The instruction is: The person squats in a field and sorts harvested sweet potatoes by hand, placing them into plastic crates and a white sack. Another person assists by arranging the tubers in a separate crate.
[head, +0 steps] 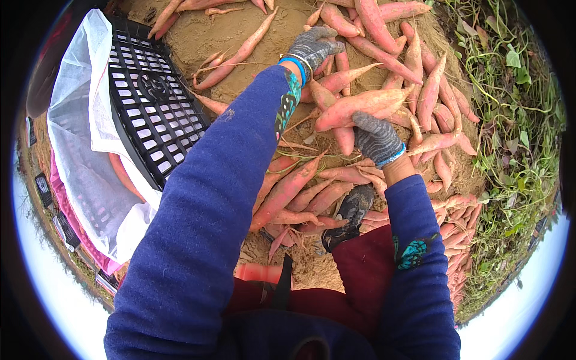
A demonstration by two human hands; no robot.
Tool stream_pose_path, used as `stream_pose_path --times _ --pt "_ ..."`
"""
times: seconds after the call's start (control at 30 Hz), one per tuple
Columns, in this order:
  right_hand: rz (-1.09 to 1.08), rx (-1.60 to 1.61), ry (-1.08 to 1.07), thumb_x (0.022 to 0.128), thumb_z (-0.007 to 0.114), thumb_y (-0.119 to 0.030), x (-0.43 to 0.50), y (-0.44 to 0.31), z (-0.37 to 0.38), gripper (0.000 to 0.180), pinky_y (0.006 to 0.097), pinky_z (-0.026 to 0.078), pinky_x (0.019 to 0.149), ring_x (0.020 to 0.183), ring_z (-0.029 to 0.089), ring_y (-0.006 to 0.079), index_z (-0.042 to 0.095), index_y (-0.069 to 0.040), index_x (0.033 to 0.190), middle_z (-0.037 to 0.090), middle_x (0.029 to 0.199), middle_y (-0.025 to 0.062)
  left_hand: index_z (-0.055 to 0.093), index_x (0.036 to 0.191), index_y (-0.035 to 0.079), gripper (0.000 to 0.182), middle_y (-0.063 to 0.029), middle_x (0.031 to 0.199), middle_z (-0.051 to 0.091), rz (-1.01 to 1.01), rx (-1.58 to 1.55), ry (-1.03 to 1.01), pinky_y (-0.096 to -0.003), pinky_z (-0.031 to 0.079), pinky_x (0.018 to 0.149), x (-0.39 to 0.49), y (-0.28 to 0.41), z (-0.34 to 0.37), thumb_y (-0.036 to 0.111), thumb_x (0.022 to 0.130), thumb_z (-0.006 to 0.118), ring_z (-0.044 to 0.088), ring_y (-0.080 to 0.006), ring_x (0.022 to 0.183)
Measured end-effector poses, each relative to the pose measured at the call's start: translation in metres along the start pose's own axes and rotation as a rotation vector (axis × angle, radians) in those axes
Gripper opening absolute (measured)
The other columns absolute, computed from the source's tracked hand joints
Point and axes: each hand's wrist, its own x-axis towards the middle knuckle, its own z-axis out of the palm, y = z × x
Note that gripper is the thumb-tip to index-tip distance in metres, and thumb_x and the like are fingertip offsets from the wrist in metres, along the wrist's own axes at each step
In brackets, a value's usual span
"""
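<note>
My right hand (375, 137), in a grey knit glove with a blue cuff, grips a large pink sweet potato (362, 105) and lies against another one crossing beneath it. My left hand (315, 45), gloved alike with a bracelet at the wrist, reaches to the upper middle of the pile. Its fingers curl over sweet potatoes there; whether it grips one is hidden by the hand. Many sweet potatoes lie heaped around both hands, and a long thin one (245, 54) rests on the soil left of my left hand.
A black plastic crate (155, 90) with a white liner bag (74, 112) stands at the left. Green vines (513, 112) run along the right. More sweet potatoes (292, 189) lie near my shoe (353, 213). Other crates show at the far left edge.
</note>
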Motion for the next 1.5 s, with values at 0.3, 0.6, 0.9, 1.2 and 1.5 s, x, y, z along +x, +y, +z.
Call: stream_pose_path --times 0.3,0.6,0.9,1.2,1.5 --pt "-0.172 0.037 0.201 0.086 0.068 -0.025 0.008 -0.035 0.001 0.055 0.0499 0.046 0.099 0.12 0.052 0.0347 0.046 -0.004 0.131 0.055 0.126 0.0187 0.046 0.125 0.001 0.069 -0.0132 0.099 0.065 -0.318 -0.101 0.067 -0.0376 0.053 0.081 0.009 0.005 0.013 0.032 0.074 0.08 0.064 -0.0264 0.092" --pt "-0.111 0.168 0.15 0.084 0.069 -0.028 0.039 -0.029 0.002 0.057 0.0495 0.052 0.091 0.112 0.056 0.034 0.045 -0.004 0.13 0.053 0.126 0.0176 0.068 0.105 0.023 0.033 0.0019 0.107 0.07 -0.004 0.113 0.077 -0.0378 0.013 0.113 0.055 -0.006 0.047 0.047 0.083 0.058 0.049 -0.0123 0.122" --pt "-0.184 0.15 0.216 0.08 0.073 -0.032 0.002 -0.043 -0.009 0.064 0.0499 0.052 0.087 0.109 0.056 0.034 0.044 -0.006 0.13 0.054 0.123 0.0147 0.067 0.101 0.011 0.029 -0.0151 0.095 0.068 -0.252 0.611 -0.336 -0.0324 0.046 0.088 0.014 0.003 -0.043 0.035 0.088 0.058 0.063 -0.0194 0.098" --pt "-0.218 -0.075 -0.118 0.081 0.07 -0.031 -0.108 -0.127 0.062 0.062 0.0472 0.054 0.086 0.105 0.061 0.0329 0.045 -0.003 0.13 0.058 0.12 0.0163 0.056 0.118 0.004 0.036 -0.0123 0.1 0.065 -0.237 -1.117 -0.416 -0.0357 0.052 0.083 -0.109 0.044 -0.044 0.018 0.086 0.064 0.063 -0.0257 0.092" --pt "-0.38 -0.071 -0.176 0.085 0.065 -0.043 -0.237 -0.095 0.187 0.066 0.0488 0.041 0.105 0.124 0.048 0.0363 0.045 -0.002 0.132 0.051 0.132 0.021 0.05 0.127 0.005 0.04 -0.0128 0.107 0.062 -0.02 -0.711 -0.113 -0.0377 0.049 0.09 -0.318 0.171 -0.013 0.025 0.093 0.054 0.061 -0.0267 0.099"
